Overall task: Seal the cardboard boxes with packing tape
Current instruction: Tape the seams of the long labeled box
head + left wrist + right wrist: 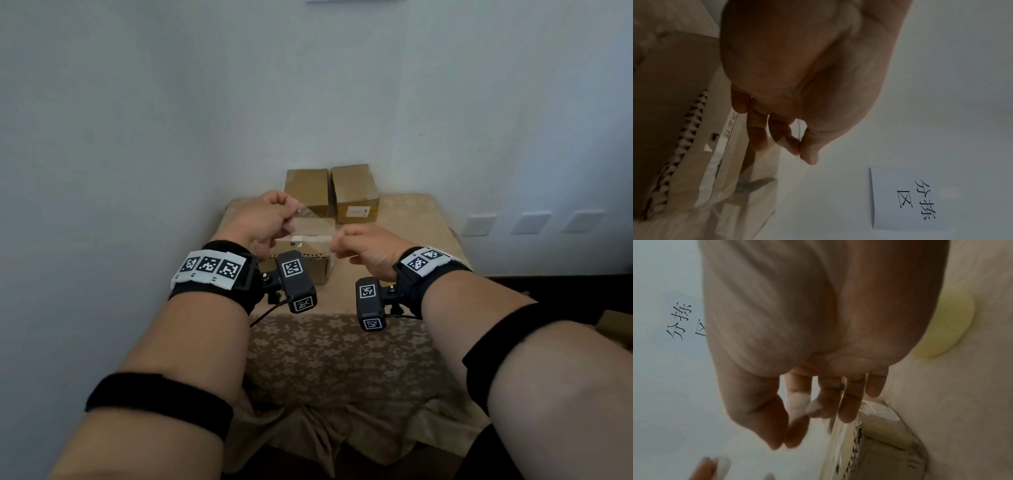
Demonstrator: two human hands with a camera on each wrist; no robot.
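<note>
Both hands are raised above the near box (pixel 310 265), which sits on the table (pixel 411 219) under a patterned cloth. A strip of clear tape (pixel 313 228) is stretched between them, in the air above the near box's top. Left hand (pixel 260 221): thumb and fingertips pinch the strip's left end; the left wrist view shows the thumb (pixel 809 146) pressed against a fingertip with the thin film between them. Right hand (pixel 368 248): fingers curled, pinching the strip's right end; in the right wrist view the film's edge runs down past the fingers (pixel 846 402), and thumb and forefinger meet at their tips. The near box has a zigzag-printed band along its top edge and a white label on top. Behind the near box, against the wall, stand two more boxes side by side: the left rear box (pixel 306 190) and the right rear box (pixel 356 193), the latter bearing a pale label on its front. A yellow roll (pixel 945 326) lies on the cloth, right of the near box. A paper sign (pixel 906 199) with printed characters hangs on the wall above the boxes.
</note>
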